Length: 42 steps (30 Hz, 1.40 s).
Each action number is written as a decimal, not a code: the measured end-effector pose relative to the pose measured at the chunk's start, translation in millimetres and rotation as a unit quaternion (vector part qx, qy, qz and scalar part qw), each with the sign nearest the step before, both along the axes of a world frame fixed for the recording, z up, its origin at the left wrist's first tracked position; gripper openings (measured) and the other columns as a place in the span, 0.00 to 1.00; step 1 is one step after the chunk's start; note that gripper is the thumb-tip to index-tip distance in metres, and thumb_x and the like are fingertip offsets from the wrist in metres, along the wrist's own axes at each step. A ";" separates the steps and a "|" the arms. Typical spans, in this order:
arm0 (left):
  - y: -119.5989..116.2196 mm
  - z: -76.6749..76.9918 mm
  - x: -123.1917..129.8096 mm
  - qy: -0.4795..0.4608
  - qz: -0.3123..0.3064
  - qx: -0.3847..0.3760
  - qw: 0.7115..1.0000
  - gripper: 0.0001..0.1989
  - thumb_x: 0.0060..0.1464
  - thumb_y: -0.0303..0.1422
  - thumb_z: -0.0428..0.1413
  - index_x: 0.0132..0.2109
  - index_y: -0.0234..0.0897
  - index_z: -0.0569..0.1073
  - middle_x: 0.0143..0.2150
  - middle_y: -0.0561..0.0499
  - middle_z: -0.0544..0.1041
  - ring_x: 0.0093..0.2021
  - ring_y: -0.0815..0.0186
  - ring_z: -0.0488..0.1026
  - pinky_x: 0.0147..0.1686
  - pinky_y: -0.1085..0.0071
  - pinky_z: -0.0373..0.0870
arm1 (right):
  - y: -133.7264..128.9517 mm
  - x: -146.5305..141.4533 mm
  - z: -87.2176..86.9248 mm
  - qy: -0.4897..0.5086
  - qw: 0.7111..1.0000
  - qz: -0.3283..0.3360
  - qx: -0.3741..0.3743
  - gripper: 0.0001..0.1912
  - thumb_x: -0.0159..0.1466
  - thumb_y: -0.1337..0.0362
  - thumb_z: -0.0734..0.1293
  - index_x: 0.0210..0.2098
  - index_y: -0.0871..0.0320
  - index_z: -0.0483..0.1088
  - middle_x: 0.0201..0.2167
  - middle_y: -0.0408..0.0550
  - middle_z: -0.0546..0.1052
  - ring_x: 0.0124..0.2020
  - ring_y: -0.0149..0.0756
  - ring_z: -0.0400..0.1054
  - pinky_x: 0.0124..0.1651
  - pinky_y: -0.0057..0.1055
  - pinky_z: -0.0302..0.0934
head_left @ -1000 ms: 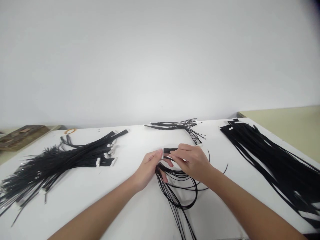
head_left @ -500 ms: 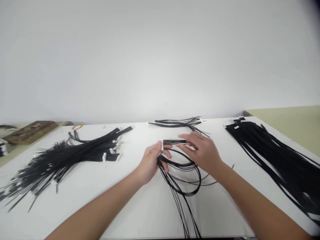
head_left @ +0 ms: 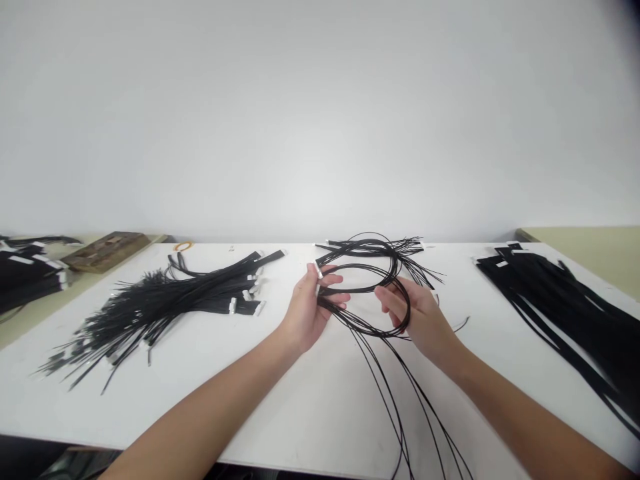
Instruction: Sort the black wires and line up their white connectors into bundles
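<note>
My left hand [head_left: 304, 313] holds a bundle of thin black wires [head_left: 357, 291] near a small white connector [head_left: 317, 269], gripped by the thumb, with the other fingers reaching under the loops. The wires curve to the right in wide loops above the table. At the right side of the loops, my right hand [head_left: 425, 321] has its fingers curled around the wires. Loose wire ends hang down toward the table's front edge. Behind the loops lies another small bunch of black wires [head_left: 415, 247], partly hidden.
On the white table [head_left: 200, 373], a pile of black wire bundles [head_left: 170, 300] with white connectors lies left. Long black cables [head_left: 565, 307] lie right. An orange ring [head_left: 183, 246] is at the back. A brown block [head_left: 107, 252] and more cables [head_left: 25, 273] are farther left.
The straight wire section between my hands has become an upper loop. My right hand has moved lower and now curls around the loops. The view has shifted slightly left.
</note>
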<state>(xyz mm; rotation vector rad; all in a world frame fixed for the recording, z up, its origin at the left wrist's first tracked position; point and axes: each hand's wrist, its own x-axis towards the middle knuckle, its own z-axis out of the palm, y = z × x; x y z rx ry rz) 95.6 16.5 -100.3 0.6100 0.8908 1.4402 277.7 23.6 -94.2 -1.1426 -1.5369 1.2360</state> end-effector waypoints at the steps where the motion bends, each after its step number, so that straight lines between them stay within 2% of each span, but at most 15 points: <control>1: -0.6 0.4 0.7 0.001 0.000 0.003 1.000 0.21 0.52 0.49 0.52 0.43 0.36 0.67 0.35 0.53 0.74 0.22 0.71 0.74 0.23 0.74 0.71 | -4.0 -2.0 0.5 -0.006 1.000 0.023 0.002 0.18 0.57 0.50 0.66 0.24 0.59 0.64 0.19 0.40 0.63 0.20 0.25 0.55 0.21 0.24 0.52; 5: -3.7 1.5 3.5 0.003 -0.012 0.010 1.000 0.21 0.53 0.49 0.51 0.42 0.36 0.67 0.34 0.51 0.75 0.24 0.69 0.75 0.26 0.72 0.73 | -15.4 -9.8 -2.7 -0.051 0.995 0.066 0.058 0.11 0.59 0.56 0.65 0.28 0.58 0.70 0.25 0.43 0.71 0.25 0.29 0.61 0.28 0.27 0.57; 9: -6.5 1.9 5.6 -0.004 -0.024 0.010 1.000 0.20 0.52 0.49 0.52 0.41 0.36 0.67 0.32 0.51 0.76 0.26 0.67 0.76 0.28 0.70 0.74 | -14.5 -16.0 -16.1 -0.060 0.982 0.070 0.166 0.08 0.60 0.60 0.64 0.32 0.55 0.74 0.28 0.45 0.74 0.28 0.31 0.65 0.27 0.26 0.58; 11: -8.2 3.2 7.0 -0.008 -0.026 0.009 1.000 0.21 0.51 0.49 0.53 0.40 0.35 0.68 0.32 0.51 0.76 0.26 0.66 0.76 0.30 0.69 0.75 | -12.5 -17.6 -22.7 -0.047 0.977 0.072 0.194 0.08 0.61 0.61 0.63 0.33 0.55 0.74 0.29 0.46 0.75 0.30 0.32 0.66 0.27 0.26 0.59; 16: -14.1 8.4 11.1 -0.012 -0.031 0.014 0.999 0.21 0.49 0.50 0.54 0.37 0.34 0.68 0.27 0.51 0.75 0.29 0.65 0.76 0.33 0.68 0.74 | -17.9 -22.3 -28.5 0.012 0.989 0.057 0.139 0.07 0.60 0.61 0.64 0.31 0.56 0.73 0.26 0.45 0.74 0.26 0.29 0.64 0.22 0.24 0.56; 19: -16.7 8.0 11.4 -0.003 -0.040 0.019 0.999 0.23 0.48 0.52 0.54 0.36 0.34 0.69 0.25 0.51 0.75 0.30 0.64 0.76 0.34 0.66 0.74 | -24.2 -25.2 -27.1 0.051 0.993 0.043 0.099 0.05 0.57 0.61 0.67 0.29 0.57 0.71 0.28 0.46 0.74 0.25 0.28 0.63 0.21 0.23 0.56; 24: -17.8 2.5 9.4 0.009 -0.060 0.043 0.997 0.24 0.47 0.52 0.54 0.35 0.33 0.71 0.25 0.51 0.75 0.29 0.63 0.76 0.37 0.62 0.74 | -25.7 -23.7 -23.5 0.016 0.997 0.050 0.056 0.04 0.55 0.62 0.68 0.28 0.57 0.72 0.27 0.44 0.74 0.22 0.27 0.63 0.21 0.23 0.57; 30: -19.1 1.9 12.0 0.033 -0.076 0.040 0.996 0.25 0.48 0.53 0.52 0.35 0.32 0.72 0.26 0.48 0.75 0.31 0.62 0.75 0.34 0.65 0.73 | -25.5 -21.9 -21.0 -0.018 0.993 0.074 0.089 0.06 0.54 0.65 0.68 0.32 0.53 0.75 0.26 0.43 0.74 0.21 0.26 0.61 0.21 0.23 0.56; 36: -19.5 -2.2 14.5 0.021 -0.084 0.029 0.996 0.24 0.47 0.52 0.54 0.35 0.32 0.72 0.27 0.48 0.75 0.32 0.61 0.75 0.34 0.63 0.73 | -27.3 -23.9 -22.9 -0.010 0.991 0.043 0.126 0.02 0.54 0.67 0.67 0.26 0.56 0.70 0.22 0.41 0.72 0.18 0.25 0.59 0.18 0.22 0.54; 40: -19.9 -4.5 16.4 0.000 -0.089 0.029 0.996 0.23 0.48 0.51 0.54 0.35 0.33 0.71 0.25 0.49 0.74 0.36 0.58 0.76 0.36 0.60 0.73 | -28.8 -23.4 -21.8 -0.055 0.980 0.028 0.187 0.02 0.57 0.67 0.64 0.28 0.57 0.68 0.32 0.45 0.75 0.20 0.25 0.60 0.21 0.24 0.57; 42: -20.2 -4.4 17.4 0.003 -0.091 0.032 0.995 0.22 0.49 0.51 0.54 0.35 0.32 0.71 0.25 0.48 0.75 0.38 0.57 0.75 0.37 0.60 0.73 | -29.3 -22.3 -21.8 -0.096 0.972 0.025 0.214 0.02 0.58 0.66 0.63 0.30 0.57 0.68 0.34 0.46 0.75 0.20 0.25 0.60 0.23 0.24 0.58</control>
